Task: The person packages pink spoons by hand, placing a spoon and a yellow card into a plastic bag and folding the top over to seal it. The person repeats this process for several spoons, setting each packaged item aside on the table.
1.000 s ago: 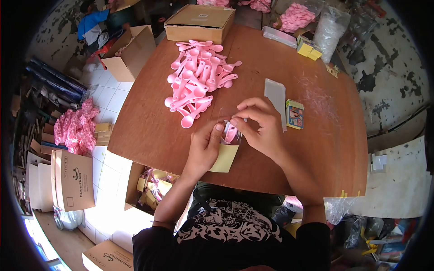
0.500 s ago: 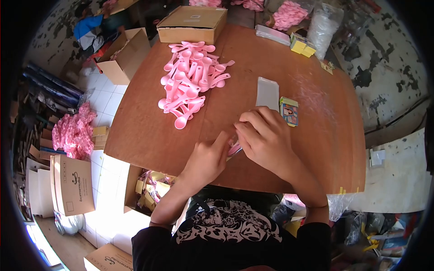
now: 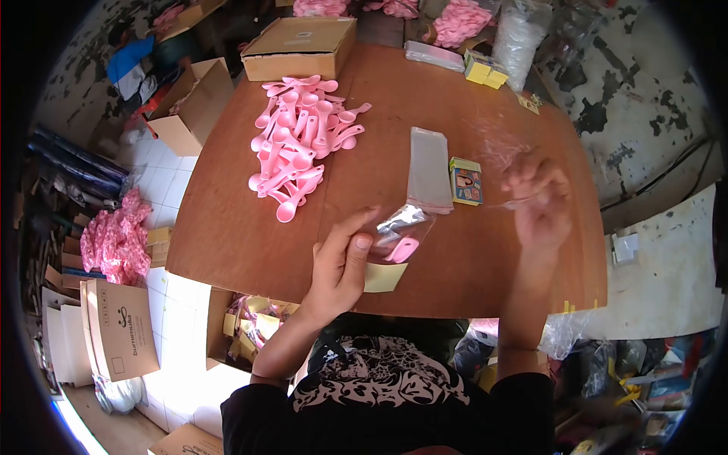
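Observation:
My left hand (image 3: pixel 341 262) is closed on a clear plastic bag (image 3: pixel 406 218), pinched between thumb and fingers near the table's front edge. Inside the bag shows a pink measuring spoon (image 3: pixel 403 249), and a pale yellow card (image 3: pixel 385 277) sticks out below it. Out to the right, my right hand (image 3: pixel 537 193) is smeared by motion, its fingers curled in; a thin pale strip (image 3: pixel 503 204) trails from the fingertips. Just beyond the bag lie a stack of flat clear bags (image 3: pixel 430 167) and a stack of small printed cards (image 3: pixel 465 182).
A heap of pink spoons (image 3: pixel 299 144) covers the table's left part, before a cardboard box (image 3: pixel 299 57). Loose thin strips (image 3: pixel 497 144) lie at the right. At the back are yellow card packs (image 3: pixel 485 70) and a tall plastic bag (image 3: pixel 522 42). An open carton (image 3: pixel 220 326) stands below the front edge.
My hands, together over the bag before, have parted. The right has swung out to the right with a thin strip; the left keeps the bag, now in plain view. The whole view has shifted slightly.

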`<state>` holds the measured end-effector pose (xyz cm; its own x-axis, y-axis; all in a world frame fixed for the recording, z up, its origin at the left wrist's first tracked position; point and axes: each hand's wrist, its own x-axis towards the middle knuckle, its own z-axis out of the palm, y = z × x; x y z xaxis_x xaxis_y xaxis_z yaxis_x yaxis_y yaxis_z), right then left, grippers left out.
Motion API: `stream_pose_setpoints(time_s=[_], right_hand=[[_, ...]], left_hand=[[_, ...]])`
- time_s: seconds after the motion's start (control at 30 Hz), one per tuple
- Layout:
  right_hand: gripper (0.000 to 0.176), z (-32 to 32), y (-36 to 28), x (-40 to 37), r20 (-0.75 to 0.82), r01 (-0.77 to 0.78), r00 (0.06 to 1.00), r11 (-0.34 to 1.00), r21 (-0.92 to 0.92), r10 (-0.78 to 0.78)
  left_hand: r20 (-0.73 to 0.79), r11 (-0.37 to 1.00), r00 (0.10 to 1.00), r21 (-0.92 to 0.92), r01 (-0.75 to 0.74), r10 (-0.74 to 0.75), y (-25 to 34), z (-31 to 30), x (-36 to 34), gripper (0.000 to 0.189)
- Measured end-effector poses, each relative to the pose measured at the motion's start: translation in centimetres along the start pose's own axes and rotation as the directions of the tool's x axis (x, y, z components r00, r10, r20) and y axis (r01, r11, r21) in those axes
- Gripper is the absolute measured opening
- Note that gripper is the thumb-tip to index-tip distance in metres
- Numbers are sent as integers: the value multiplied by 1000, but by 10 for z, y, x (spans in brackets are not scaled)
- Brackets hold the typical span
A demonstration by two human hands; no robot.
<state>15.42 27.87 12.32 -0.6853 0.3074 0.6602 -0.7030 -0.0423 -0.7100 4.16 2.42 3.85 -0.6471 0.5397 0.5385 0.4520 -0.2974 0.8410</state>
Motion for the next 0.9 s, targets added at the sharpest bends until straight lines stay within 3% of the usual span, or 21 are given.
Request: stream_pose_setpoints(time_s=[0.07,0.1,0.13,0.17,0.2,0.23,0.27,0.33,0.4,0.43,0.47,0.57,0.6,0.63,0.67,0.7,0.77,0.83,0.9], right_hand=[[13,-66,-3,8,107,-38,994,956,292,7],[15,-123,2,7,-15,-248,968,966,68,250],[18,-172,14,-6,-188,-468,877,875,-126,442],[18,-198,33,-29,-194,-468,876,874,-129,441],[26,-219,54,-48,-483,-543,840,429,-722,249],[33,-212,59,-49,-530,-532,842,-311,-788,-98],[33,-208,60,-46,-515,-517,852,-312,-797,-96],[39,-107,45,-38,-499,-473,860,196,-859,-108],[43,-23,20,-32,-345,-470,883,562,-681,319],[40,-21,32,-41,-74,-304,938,698,-649,340],[33,4,32,-39,88,-153,957,735,-661,278],[23,60,26,-35,107,-133,955,721,-680,276],[18,70,23,-34,88,-41,986,705,-708,145],[14,76,19,-31,76,50,997,675,-736,8],[8,80,15,-24,190,280,959,581,-764,-211],[8,77,20,-23,187,277,960,587,-761,-210],[7,69,31,-23,225,170,974,564,-808,29],[6,72,31,-22,261,209,965,590,-780,4],[7,76,27,-23,138,127,990,685,-718,-39]], left_hand=[[-14,994,998,-98,53,-55,0,3,1,29],[-22,975,993,-194,106,-112,0,3,1,31],[-21,974,993,-197,112,-118,-5,4,1,32],[-16,973,993,-201,113,-118,-4,5,-1,32],[-3,976,993,-179,120,-122,-3,5,-1,31],[7,980,992,-156,125,-125,-3,5,1,30],[-9,980,993,-160,116,-119,-4,6,4,30],[15,963,983,-199,181,-182,-8,10,2,29],[39,961,981,-196,193,-189,-14,19,1,30],[61,962,981,-194,192,-183,-16,24,3,30],[86,973,986,-173,155,-141,-15,27,4,36],[164,951,975,-243,189,-152,-19,30,1,47],[165,951,974,-243,193,-156,-20,32,0,47],[112,915,992,-391,95,-55,-19,35,0,56],[45,853,998,-522,-9,38,-19,34,1,66],[44,856,998,-517,-6,34,-21,27,3,66],[163,956,965,-247,-159,203,-27,10,11,90],[162,979,974,-153,-134,159,-21,6,20,86],[349,997,936,52,-61,39,-21,4,24,77]])
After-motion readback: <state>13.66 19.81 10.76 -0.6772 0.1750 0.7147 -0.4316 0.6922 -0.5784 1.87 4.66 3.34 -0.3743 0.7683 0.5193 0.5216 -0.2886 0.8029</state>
